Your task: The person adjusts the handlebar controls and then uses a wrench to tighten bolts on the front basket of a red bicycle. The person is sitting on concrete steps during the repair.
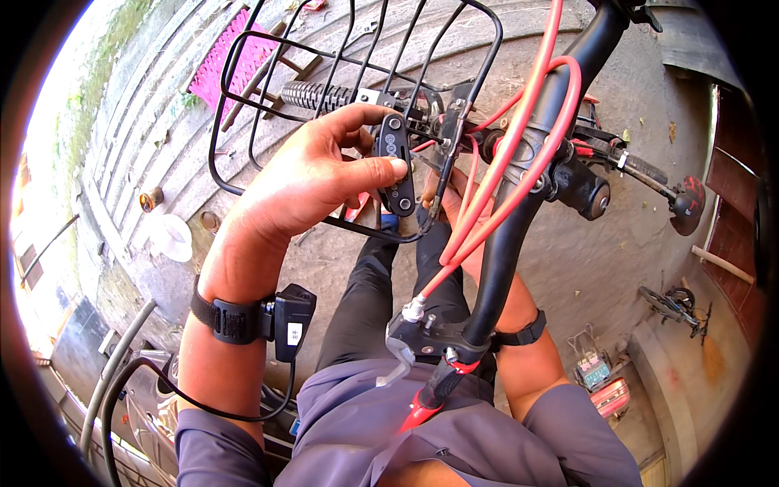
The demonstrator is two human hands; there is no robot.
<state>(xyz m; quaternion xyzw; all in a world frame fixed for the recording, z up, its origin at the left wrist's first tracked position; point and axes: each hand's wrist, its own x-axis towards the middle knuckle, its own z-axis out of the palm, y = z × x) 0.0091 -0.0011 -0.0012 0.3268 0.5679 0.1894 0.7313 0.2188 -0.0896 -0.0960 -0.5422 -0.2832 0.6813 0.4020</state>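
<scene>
wire basket [213,150] already sits at the bicycle's front, beyond your black handlebar [501,284] and its looping red cables [578,85]; whether its fastening is finished or some tightening is left cannot be told. your right hand [456,199], partly hidden behind the cables, is beside the basket's near corner, its grip unclear. your left hand [304,166], curled nearly closed, pinches a black folding multi-tool [394,144] between thumb and fingers.

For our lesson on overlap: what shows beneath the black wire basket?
Through the basket: a knobbly black rubber tyre, part of a pink woven seat, and grey ground. The left hand hides whatever lies behind it.
</scene>
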